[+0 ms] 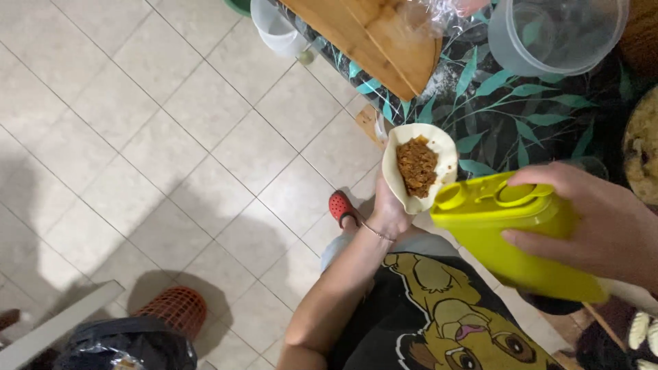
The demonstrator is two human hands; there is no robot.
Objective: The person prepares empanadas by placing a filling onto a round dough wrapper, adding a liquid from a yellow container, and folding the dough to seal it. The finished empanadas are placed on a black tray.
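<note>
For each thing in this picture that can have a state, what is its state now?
dough round: open, unfolded, brown filling on top, lying in the left hand.
yellow container: tilted towards the dough, gripped by the right hand; whether its lid caps are open, I cannot tell.
clear plastic tub: upright, uncovered, looks empty.
wooden board: lying flat on the table.

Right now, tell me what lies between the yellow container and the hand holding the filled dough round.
In the head view, nothing: the yellow container, gripped by the right hand, nearly meets the dough round cupped in the left hand.
</note>
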